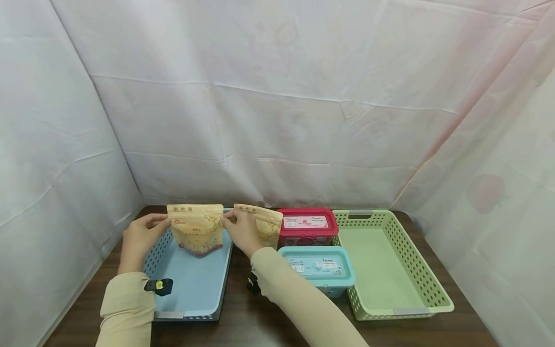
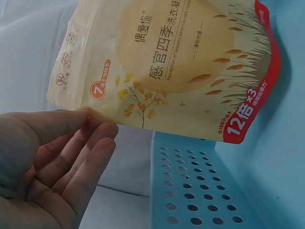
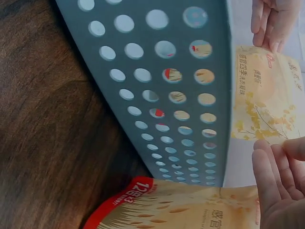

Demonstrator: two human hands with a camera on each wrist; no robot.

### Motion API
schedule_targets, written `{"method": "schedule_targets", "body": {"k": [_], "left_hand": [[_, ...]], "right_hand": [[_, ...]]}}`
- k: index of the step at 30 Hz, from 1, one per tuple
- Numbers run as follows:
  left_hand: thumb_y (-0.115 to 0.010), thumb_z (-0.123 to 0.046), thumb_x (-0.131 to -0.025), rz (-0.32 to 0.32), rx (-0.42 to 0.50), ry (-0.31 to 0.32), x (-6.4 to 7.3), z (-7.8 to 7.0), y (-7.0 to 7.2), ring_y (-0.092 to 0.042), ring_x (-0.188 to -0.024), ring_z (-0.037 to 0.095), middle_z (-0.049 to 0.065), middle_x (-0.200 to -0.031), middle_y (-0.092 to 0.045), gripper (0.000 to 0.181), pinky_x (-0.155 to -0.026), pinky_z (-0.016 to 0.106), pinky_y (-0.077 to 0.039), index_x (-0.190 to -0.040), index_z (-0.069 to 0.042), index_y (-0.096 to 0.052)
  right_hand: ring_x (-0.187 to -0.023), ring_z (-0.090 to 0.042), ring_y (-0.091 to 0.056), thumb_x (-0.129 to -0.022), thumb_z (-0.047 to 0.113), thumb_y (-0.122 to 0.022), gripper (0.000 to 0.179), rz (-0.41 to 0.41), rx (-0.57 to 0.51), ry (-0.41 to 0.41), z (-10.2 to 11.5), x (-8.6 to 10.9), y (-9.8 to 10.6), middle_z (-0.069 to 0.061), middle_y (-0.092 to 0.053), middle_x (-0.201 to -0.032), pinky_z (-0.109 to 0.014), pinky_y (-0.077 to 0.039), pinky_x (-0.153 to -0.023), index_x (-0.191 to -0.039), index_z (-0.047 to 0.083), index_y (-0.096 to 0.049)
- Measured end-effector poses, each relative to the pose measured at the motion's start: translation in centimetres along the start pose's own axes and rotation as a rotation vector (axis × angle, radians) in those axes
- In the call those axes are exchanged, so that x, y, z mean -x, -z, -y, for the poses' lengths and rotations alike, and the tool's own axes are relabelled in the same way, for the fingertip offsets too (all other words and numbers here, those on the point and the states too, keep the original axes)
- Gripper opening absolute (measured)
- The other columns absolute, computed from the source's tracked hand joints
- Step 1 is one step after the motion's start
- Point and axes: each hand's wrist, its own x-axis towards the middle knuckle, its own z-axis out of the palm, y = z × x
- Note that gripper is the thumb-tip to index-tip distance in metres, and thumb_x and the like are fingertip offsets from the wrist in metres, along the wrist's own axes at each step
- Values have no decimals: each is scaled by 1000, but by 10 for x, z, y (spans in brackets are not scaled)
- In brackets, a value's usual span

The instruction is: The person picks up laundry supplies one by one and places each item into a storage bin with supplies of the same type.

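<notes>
A yellow laundry capsule pouch (image 1: 196, 229) with a red bottom edge hangs upright over the blue basket (image 1: 191, 284). My left hand (image 1: 145, 236) pinches its left edge near the top between thumb and fingers; the left wrist view shows this pouch (image 2: 181, 67) close up. At the opposite edge, my right hand (image 1: 244, 231) pinches the pouch with thumb and fingertips. Behind the right hand, a second, matching pouch (image 1: 270, 226) stands on the table beside the basket, partly hidden by that hand. The right wrist view shows this second pouch (image 3: 190, 205) just outside the basket's perforated wall.
To the right stand a red lidded box (image 1: 308, 226) and, nearer, a light blue lidded box (image 1: 318, 267). A green perforated basket (image 1: 386, 270) sits farther right. All rest on a dark wooden table (image 1: 247, 318), with white curtains (image 1: 277, 120) behind and at both sides.
</notes>
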Motion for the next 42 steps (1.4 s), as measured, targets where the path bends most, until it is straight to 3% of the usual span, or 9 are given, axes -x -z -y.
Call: {"method": "schedule_targets", "body": {"k": [10,19,25,34,42], "left_hand": [[-56,-47,-101,39,82,47,-7,9,-6,-52,-122,44,25,-134,-58,57,-95,70,-38,-139,-5,-57],[-56,-48,-100,8,139,85,-19,9,-15,-52,-123,41,21,-135,-58,55,-97,67,-40,-139,-9,-58],[-56,-42,-102,-13,144,75,-26,12,-20,-56,-119,39,22,-133,-60,51,-98,61,-44,-138,-7,-58],[-55,-42,-103,-16,120,55,-29,13,-22,-57,-119,39,23,-133,-59,52,-99,60,-45,-139,-5,-57],[-58,-48,-100,40,131,44,-27,11,-19,-44,-132,44,24,-140,-54,62,-104,69,-33,-145,-6,-51]], "right_hand": [[-75,-5,-60,-99,20,-66,10,-41,7,-58,-11,-5,-13,10,-65,-85,-25,-52,-67,-101,14,-73],[-70,-5,-59,-100,17,-65,12,-114,3,-71,-4,-6,-18,6,-65,-81,-23,-52,-63,-102,9,-75],[-70,-4,-59,-99,16,-67,11,-147,37,-61,-4,-7,-20,5,-68,-82,-21,-51,-61,-101,8,-75],[-79,-9,-63,-99,15,-65,16,-108,37,-33,-6,-6,-19,0,-69,-94,-23,-53,-65,-109,6,-74],[-85,-8,-63,-101,17,-63,21,-42,23,-58,-10,-4,-17,0,-68,-100,-23,-53,-68,-116,6,-72]]}}
